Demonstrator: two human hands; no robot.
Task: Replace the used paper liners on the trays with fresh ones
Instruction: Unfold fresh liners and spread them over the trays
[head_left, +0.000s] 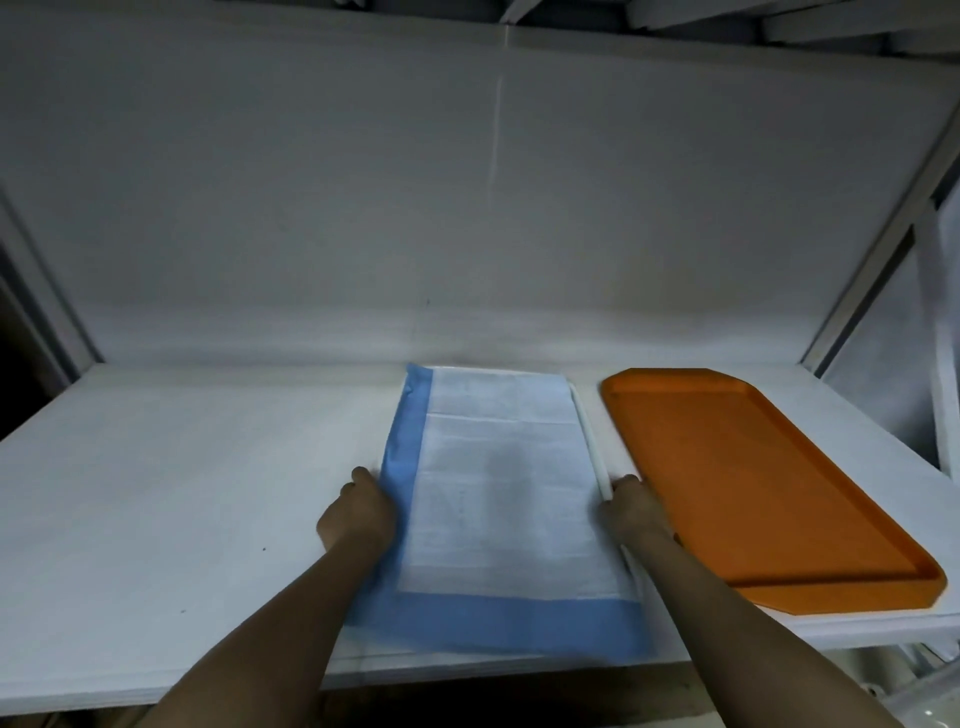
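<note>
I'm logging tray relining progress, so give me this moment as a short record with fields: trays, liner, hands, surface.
trays: orange tray on the right, bare, no liner in it; a second tray's white edge shows beside the liner
liner: white sheet with blue border, lying flat left of the orange tray
left hand: grips the liner's left edge
right hand: grips the liner's right edge, by the white rim
surface: white table
</note>
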